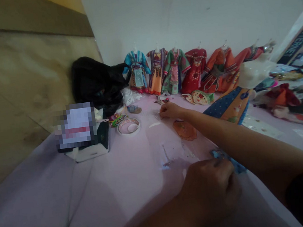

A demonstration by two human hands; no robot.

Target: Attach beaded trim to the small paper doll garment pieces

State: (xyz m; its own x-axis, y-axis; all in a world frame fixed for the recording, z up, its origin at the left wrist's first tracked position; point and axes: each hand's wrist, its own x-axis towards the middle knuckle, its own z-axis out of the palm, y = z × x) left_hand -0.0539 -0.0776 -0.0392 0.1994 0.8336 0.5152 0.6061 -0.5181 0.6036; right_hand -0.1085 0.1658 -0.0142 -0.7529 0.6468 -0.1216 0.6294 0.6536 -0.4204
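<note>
My left hand (211, 185) is closed low in the view, its fingers curled; what they hold, if anything, is hidden. Just beyond it lies a piece of blue patterned cloth (238, 165), partly covered by the hand and my right forearm. Stretched across the table, my right hand (171, 110) has its fingertips pressed together and lowered to the surface, and I cannot make out what is in them. Close by lies an orange cloth piece (184, 130). Between the hands, a clear plastic sheet (155, 148) carries small beads or bits.
Several small costumes on stands, among them a blue robe (138, 71) and a red dress (196, 69), line the wall. A tape roll (128, 128), a propped phone (77, 126) with a cable, and a black bag (94, 80) are left. A white dress form (255, 73) stands right.
</note>
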